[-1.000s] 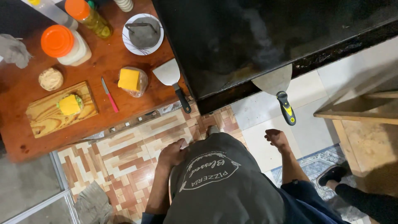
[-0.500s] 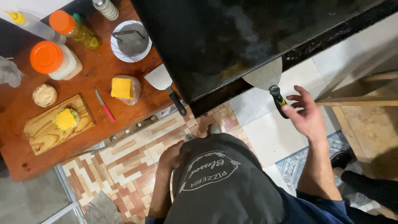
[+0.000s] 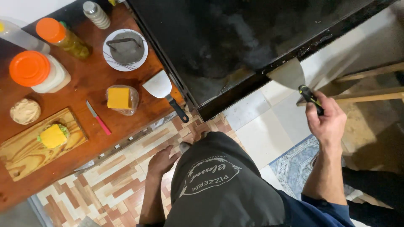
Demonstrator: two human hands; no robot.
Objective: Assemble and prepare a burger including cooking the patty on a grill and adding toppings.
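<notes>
My right hand (image 3: 326, 122) had closed on the scraper (image 3: 294, 80) at the griddle's edge.

Half a second before, that hand was only reaching, fingers spread, toward the black-and-yellow handle; now my fingers were wrapped tight round it, so I judged the tool was mine to work with. Its wide metal blade lay against the front lip of the black griddle (image 3: 252, 38), near the corner. My left hand (image 3: 162, 162) hung loose and half curled beside my apron (image 3: 210, 185), holding nothing, well apart from the spatula (image 3: 162, 88) on the wooden counter (image 3: 84, 138).
</notes>
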